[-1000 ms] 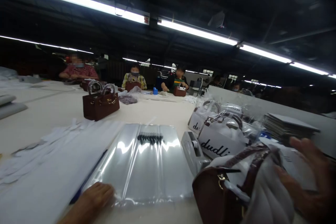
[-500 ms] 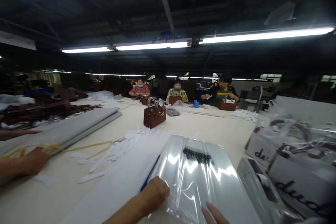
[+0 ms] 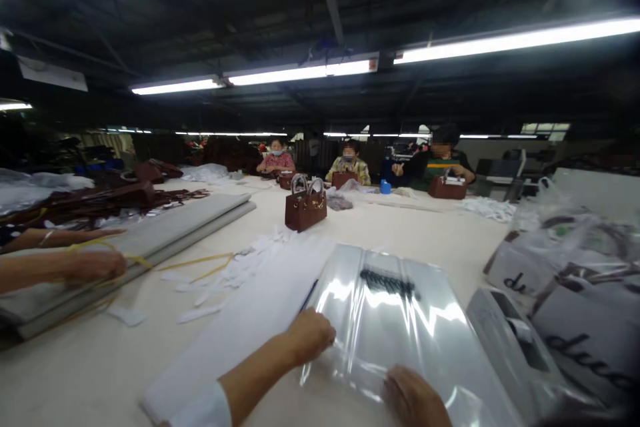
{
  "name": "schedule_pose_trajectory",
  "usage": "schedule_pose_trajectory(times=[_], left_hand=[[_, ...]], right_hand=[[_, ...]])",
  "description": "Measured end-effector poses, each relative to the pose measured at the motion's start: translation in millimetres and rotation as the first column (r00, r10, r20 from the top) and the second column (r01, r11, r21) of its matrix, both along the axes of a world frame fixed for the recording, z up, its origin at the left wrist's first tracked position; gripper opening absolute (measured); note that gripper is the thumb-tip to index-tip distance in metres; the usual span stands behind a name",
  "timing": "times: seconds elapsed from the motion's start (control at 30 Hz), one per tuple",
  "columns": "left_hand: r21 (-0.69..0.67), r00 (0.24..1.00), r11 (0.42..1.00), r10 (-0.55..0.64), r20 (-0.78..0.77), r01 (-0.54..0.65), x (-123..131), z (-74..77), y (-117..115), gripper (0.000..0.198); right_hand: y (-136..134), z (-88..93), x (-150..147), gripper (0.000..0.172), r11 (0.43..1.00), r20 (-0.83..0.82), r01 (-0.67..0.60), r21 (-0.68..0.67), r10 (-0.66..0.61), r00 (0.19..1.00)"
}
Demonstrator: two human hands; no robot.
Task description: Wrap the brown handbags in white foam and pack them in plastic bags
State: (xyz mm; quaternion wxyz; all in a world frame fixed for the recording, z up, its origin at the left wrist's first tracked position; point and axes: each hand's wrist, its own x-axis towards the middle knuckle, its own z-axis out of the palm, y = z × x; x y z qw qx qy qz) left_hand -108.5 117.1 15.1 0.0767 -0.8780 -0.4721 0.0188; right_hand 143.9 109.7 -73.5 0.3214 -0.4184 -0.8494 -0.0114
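Observation:
My left hand (image 3: 311, 335) is closed in a pinch at the left edge of a clear plastic bag (image 3: 370, 330), which lies flat with dark printed lettering towards its far end. At the bag's near edge, my right hand (image 3: 415, 397) has its fingers curled together on the film. Just beyond my left hand, a dark blue pen-like stick (image 3: 309, 295) lies between the bag and a long white sheet stack (image 3: 245, 327). Glare hides part of the film, and my right fingertips are partly hidden.
A brown handbag (image 3: 305, 210) stands mid-table. Wrapped bags (image 3: 575, 320) and a grey tape dispenser (image 3: 515, 330) stand right. White strips (image 3: 235, 280) lie left of the sheets. A co-worker's hands (image 3: 97, 263) hold yellow tape over a grey roll (image 3: 200, 227). Several people sit opposite.
My right hand has moved in onto the bag's near edge and its spread fingers have curled. My left hand keeps its pinch. The view has shifted slightly; the co-worker's hand at left has risen.

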Motion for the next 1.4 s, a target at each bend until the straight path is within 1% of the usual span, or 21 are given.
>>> schedule_pose_trajectory(times=[0.07, 0.13, 0.23, 0.3, 0.37, 0.43, 0.5, 0.6, 0.67, 0.7, 0.77, 0.87, 0.97, 1.03, 1.07, 1.13, 1.2, 1.23, 1.27, 1.3, 1.4], left_hand=[[-0.021, 0.999, 0.999, 0.038, 0.026, -0.038, 2, 3.2, 3, 0.010], [-0.040, 0.997, 0.998, 0.055, 0.052, -0.053, 5, 6.0, 9, 0.016], [-0.073, 0.996, 0.997, 0.018, 0.082, -0.012, 7, 9.9, 16, 0.022], [-0.086, 0.994, 0.995, -0.041, 0.099, 0.049, 6, 12.1, 18, 0.024], [-0.079, 0.989, 0.991, -0.095, 0.112, 0.104, 3, 12.9, 18, 0.026], [-0.051, 0.986, 0.991, -0.120, 0.120, 0.127, -2, 12.1, 18, 0.029], [-0.012, 0.985, 0.992, -0.119, 0.124, 0.122, -6, 10.6, 18, 0.027], [0.065, 0.988, 0.994, -0.094, 0.124, 0.087, -6, 9.6, 13, 0.019], [0.128, 0.989, 0.989, -0.088, 0.117, 0.072, 2, 10.1, 8, 0.014], [0.156, 0.989, 0.985, -0.093, 0.111, 0.075, 8, 10.5, 5, 0.016], [0.192, 0.988, 0.976, -0.121, 0.093, 0.101, 23, 11.0, 2, 0.022], [0.207, 0.987, 0.971, -0.139, 0.080, 0.120, 42, 11.5, 3, 0.013], [0.219, 0.986, 0.969, -0.137, 0.097, 0.114, 50, 11.8, 8, 0.022], [0.226, 0.983, 0.967, -0.145, 0.110, 0.118, 51, 10.9, 9, 0.021], [0.230, 0.982, 0.967, -0.144, 0.118, 0.114, 51, 9.9, 8, 0.020], [0.246, 0.982, 0.965, -0.128, 0.142, 0.090, 51, 7.7, 6, 0.020], [0.275, 0.980, 0.960, -0.107, 0.170, 0.057, 52, 6.6, 4, 0.021], [0.295, 0.978, 0.955, -0.098, 0.185, 0.039, 53, 7.1, 3, 0.021], [0.321, 0.976, 0.947, -0.090, 0.198, 0.022, 54, 8.5, 2, 0.021], [0.350, 0.974, 0.937, -0.084, 0.212, 0.004, 55, 10.8, 1, 0.022], [0.453, 0.966, 0.891, -0.099, 0.241, -0.022, 58, 21.6, -5, 0.022]], right_hand=[[-4, 9.9, -1, 0.033, 0.994, -0.018, 0.032, -0.100, -0.034, 0.999], [-6, 16.1, -1, 0.034, 0.978, -0.024, 0.058, -0.201, -0.065, 0.998], [-4, 23.1, 0, 0.030, 0.942, -0.038, 0.114, -0.316, -0.132, 0.991], [-2, 27.6, 2, 0.026, 0.918, -0.056, 0.165, -0.361, -0.198, 0.979], [0, 31.1, 5, 0.028, 0.901, -0.078, 0.186, -0.391, -0.234, 0.969], [1, 33.3, 7, 0.036, 0.898, -0.096, 0.158, -0.412, -0.215, 0.972], [0, 34.8, 9, 0.038, 0.901, -0.113, 0.108, -0.420, -0.170, 0.979], [-2, 37.3, 7, 0.027, 0.912, -0.150, 0.083, -0.402, -0.155, 0.976], [-4, 39.5, 3, 0.021, 0.924, -0.183, 0.094, -0.372, -0.172, 0.968], [-5, 40.8, 0, 0.020, 0.931, -0.198, 0.100, -0.351, -0.179, 0.964], [-7, 43.1, -5, 0.018, 0.948, -0.217, 0.108, -0.299, -0.178, 0.960], [-9, 45.8, -7, 0.017, 0.971, -0.209, 0.140, -0.194, -0.180, 0.961], [-14, 50.4, -2, 0.021, 0.981, -0.172, 0.181, -0.077, -0.192, 0.966], [-21, 57.1, 0, 0.020, 0.982, -0.158, 0.187, 0.003, -0.184, 0.970], [-25, 61.5, -2, 0.019, 0.984, -0.160, 0.174, 0.041, -0.165, 0.973], [-35, 70.3, -10, 0.017, 0.990, -0.145, 0.079, 0.114, -0.062, 0.988], [-42, 75.2, -24, 0.020, 0.990, -0.078, -0.029, 0.138, 0.040, 0.996], [-43, 75.0, -32, 0.023, 0.990, -0.039, -0.051, 0.131, 0.056, 0.998], [-42, 72.9, -39, 0.026, 0.993, -0.008, -0.036, 0.115, 0.037, 0.999], [-40, 69.2, -45, 0.029, 0.996, 0.011, 0.012, 0.093, -0.013, 1.000], [-24, 54.3, -55, 0.033, 0.981, 0.030, 0.194, 0.030, -0.195, 0.980]])
